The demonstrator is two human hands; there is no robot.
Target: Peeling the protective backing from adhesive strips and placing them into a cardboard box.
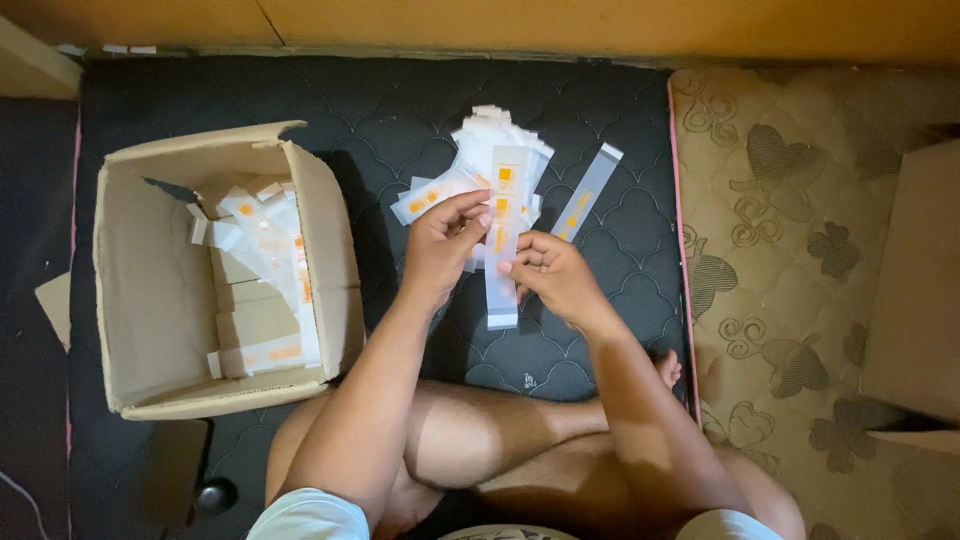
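Note:
A long clear plastic strip packet (503, 300) with orange patches stands upright between my hands over the dark quilted mat (400, 120). My left hand (445, 243) pinches its upper part from the left. My right hand (550, 275) grips its middle from the right. Just behind the hands lies a loose pile of similar packets (500, 150). One more packet (590, 190) lies apart, to the right of the pile.
An open cardboard box (150, 290) at the left holds several of the same packets. A beige patterned mattress (790, 250) borders the mat at the right, with another cardboard box (915, 290) on it. My crossed legs fill the bottom of the view. A dark object (180, 470) lies near my left knee.

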